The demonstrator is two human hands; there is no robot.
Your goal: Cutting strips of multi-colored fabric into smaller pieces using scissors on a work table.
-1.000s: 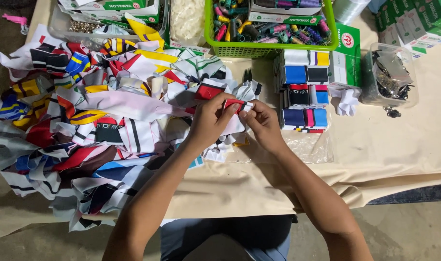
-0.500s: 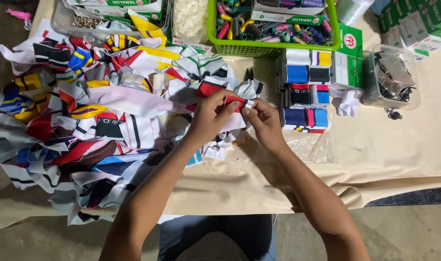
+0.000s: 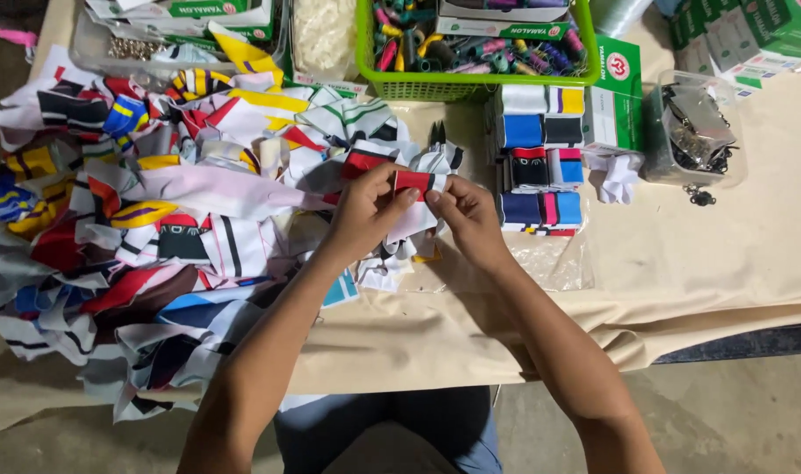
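Here we observe both hands meeting over the middle of the tabletop (image 3: 725, 263), which is covered in a beige cloth. Our left hand (image 3: 369, 211) and right hand (image 3: 466, 211) together pinch a small red fabric piece (image 3: 413, 182) edged in black and white; each grip is closed on it, thumb against fingertips, the left at its left end and the right at its right end. The piece is held just above the tabletop, at the right edge of a large heap of printed fabric scraps (image 3: 154, 237) in red, white, yellow, blue and black, which spreads across the left half of the surface.

Just to the right of the hands stand neat stacks of folded pieces (image 3: 541, 162) in blue, black, white, red and pink, resting partly on a clear plastic bag (image 3: 549, 263). Behind them sits a green basket (image 3: 470, 86) holding thread spools of many colours. A green and white box (image 3: 617, 96) stands beside the stacks, and a clear container of metal clips (image 3: 694, 132) lies further right. Loose white scraps (image 3: 615, 175) lie between the stacks and that container.
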